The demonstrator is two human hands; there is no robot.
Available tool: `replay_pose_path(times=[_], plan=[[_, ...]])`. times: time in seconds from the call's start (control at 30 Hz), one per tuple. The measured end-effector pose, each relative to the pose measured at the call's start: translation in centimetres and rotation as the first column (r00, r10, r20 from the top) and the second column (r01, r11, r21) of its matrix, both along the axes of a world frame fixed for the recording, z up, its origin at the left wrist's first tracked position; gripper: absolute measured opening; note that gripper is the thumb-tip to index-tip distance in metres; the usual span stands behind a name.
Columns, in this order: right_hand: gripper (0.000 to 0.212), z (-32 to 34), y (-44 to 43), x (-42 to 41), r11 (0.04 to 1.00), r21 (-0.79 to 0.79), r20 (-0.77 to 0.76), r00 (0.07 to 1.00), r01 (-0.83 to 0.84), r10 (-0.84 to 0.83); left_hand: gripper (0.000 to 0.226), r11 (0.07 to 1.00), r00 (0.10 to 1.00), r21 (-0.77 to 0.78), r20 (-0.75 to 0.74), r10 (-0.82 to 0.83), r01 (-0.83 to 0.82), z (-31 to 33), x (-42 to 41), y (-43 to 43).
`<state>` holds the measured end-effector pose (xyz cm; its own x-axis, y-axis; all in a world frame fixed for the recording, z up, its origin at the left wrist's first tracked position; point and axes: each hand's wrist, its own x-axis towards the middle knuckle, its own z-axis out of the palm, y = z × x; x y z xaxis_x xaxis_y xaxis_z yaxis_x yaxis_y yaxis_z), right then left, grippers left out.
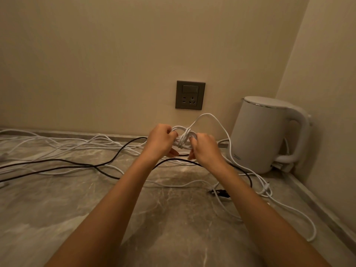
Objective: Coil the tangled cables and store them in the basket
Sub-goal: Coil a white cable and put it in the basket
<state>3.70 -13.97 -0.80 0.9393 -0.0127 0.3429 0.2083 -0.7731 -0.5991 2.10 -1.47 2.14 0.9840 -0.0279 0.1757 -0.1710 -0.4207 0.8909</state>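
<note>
Thin white cable bundle (184, 138), held near the back edge of the veined grey marble countertop (77, 209), with your left hand (159, 141) and right hand (206, 149) curled around its wraps; it is probably light, limp and springy, so grip the crossings, not the tails.

Head camera looks forward-down, seemingly close over countertop (173, 218).

dim warm light | soft shadows under forearms | wide-angle edge bending | sharp
</note>
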Motion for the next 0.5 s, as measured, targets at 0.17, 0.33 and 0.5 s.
replay_pose_path(times=[0.17,0.33,0.5], plan=[[0.036,0.6,-0.4,-0.2,0.997,0.048,0.016,0.999,-0.052,0.051,0.018,0.998,1.0,0.06,0.017,0.025,-0.026,-0.3,0.2,0.5],[0.025,1.2,-0.3,-0.5,0.936,0.341,-0.11,0.984,-0.092,0.137,0.013,0.993,0.998,0.107,0.045,0.038,-0.042,-0.1,0.2,1.2],[0.004,3.1,1.2,-2.5,0.863,0.478,-0.175,0.944,-0.166,0.279,0.011,0.981,0.997,0.18,0.059,0.058,-0.068,0.7,-1.5,4.1]])
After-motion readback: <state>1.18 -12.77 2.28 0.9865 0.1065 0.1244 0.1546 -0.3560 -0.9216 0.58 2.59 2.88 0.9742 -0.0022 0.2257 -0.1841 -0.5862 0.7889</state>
